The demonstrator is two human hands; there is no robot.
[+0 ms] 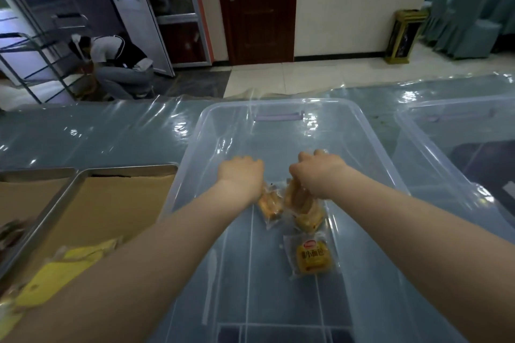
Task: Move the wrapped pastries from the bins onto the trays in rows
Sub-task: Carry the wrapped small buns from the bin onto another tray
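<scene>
Both my hands reach down into a clear plastic bin (pixel 370 131) in front of me. My left hand (pixel 242 172) grips a wrapped pastry (pixel 269 205) that hangs below the wrist. My right hand (pixel 317 171) holds a bunch of wrapped pastries (pixel 303 209) that dangle under it. One more wrapped pastry with a yellow label (pixel 312 256) lies on the bin's floor. To the left stands a metal tray (pixel 55 205) lined with brown paper, with yellow-wrapped pastries (pixel 69 267) at its near end.
A second clear bin (pixel 457 125) sits to the right on the plastic-covered blue table (pixel 97 136). Another tray (pixel 28 175) lies at the far left. A crouching person (pixel 117 64) is beside a metal rack (pixel 36 64) beyond the table.
</scene>
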